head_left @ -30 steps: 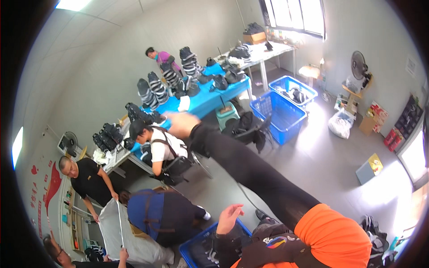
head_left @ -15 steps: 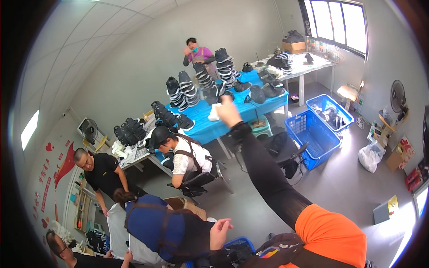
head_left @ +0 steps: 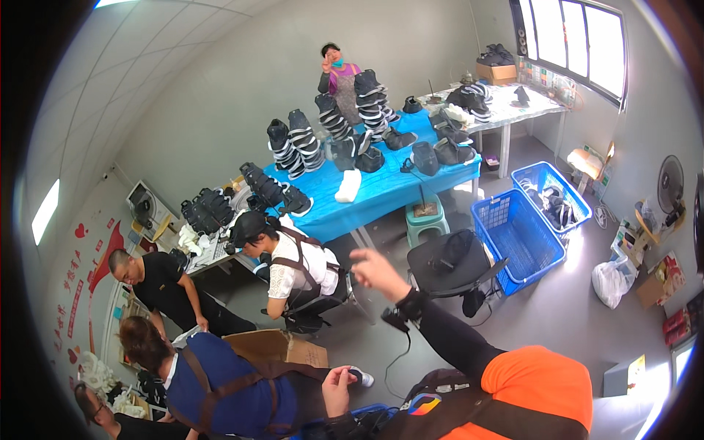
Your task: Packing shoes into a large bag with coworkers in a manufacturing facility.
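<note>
My right arm, in a black sleeve below an orange shirt, reaches forward. My right hand hangs in the air before the blue-covered table, with a finger stretched out and nothing seen in it. A black device with a cable sits at its wrist. Beyond the hand, a white padded piece lies on the blue table cover. Low in the view, my left hand has its fingers curled together beside a co-worker's leg and white shoe; what they hold, if anything, cannot be made out.
Stacks of black-and-white shoe uppers stand on the table. A black chair, a green stool and blue baskets are to the right. Co-workers are at the left, near a cardboard box, and behind the table.
My right hand has drawn back from near the white piece, which now shows whole on the table. My left hand's fingers have curled in. The co-worker in blue has shifted left.
</note>
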The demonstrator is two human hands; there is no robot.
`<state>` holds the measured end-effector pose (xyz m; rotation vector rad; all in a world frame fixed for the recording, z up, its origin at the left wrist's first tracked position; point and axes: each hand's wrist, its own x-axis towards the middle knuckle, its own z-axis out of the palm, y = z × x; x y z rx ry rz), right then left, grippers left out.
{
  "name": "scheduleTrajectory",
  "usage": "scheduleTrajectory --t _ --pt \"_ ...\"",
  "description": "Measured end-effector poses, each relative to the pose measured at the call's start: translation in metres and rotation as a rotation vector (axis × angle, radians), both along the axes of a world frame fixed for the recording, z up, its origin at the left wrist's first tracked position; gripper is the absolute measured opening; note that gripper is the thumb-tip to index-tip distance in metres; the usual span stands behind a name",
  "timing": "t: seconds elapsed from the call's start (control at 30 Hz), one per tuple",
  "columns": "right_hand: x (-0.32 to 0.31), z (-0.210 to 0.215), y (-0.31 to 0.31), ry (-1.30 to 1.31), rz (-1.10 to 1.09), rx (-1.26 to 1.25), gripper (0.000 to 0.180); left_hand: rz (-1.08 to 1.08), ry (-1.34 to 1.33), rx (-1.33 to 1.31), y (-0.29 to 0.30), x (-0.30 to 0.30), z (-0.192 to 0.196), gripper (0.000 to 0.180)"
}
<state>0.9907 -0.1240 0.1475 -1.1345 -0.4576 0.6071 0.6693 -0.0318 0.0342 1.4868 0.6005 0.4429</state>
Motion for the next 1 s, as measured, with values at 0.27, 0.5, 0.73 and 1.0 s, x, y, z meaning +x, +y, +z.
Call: scheduleTrajectory --t 0.27,0.5,0.73,1.0 --pt "0.014 -0.050 -0.031 -0.052 0.616 -0.060 0.021 0.030 0.001 0.105 -0.043 0.100 0.031 0.017" --pt "0.031 -0.069 -0.041 -0.193 0.715 -0.135 0.021 0.034 0.163 0.220 -0.044 0.104 0.026 0.024" --pt "-0.033 -0.062 -0.050 -0.577 1.272 -0.063 0.052 0.085 0.164 0.146 -0.078 0.062 0.030 0.039" --pt "0.097 0.089 -0.027 -1.208 -0.320 -0.059 0.105 0.343 0.019 -0.032 -0.115 -0.008 0.006 0.043"
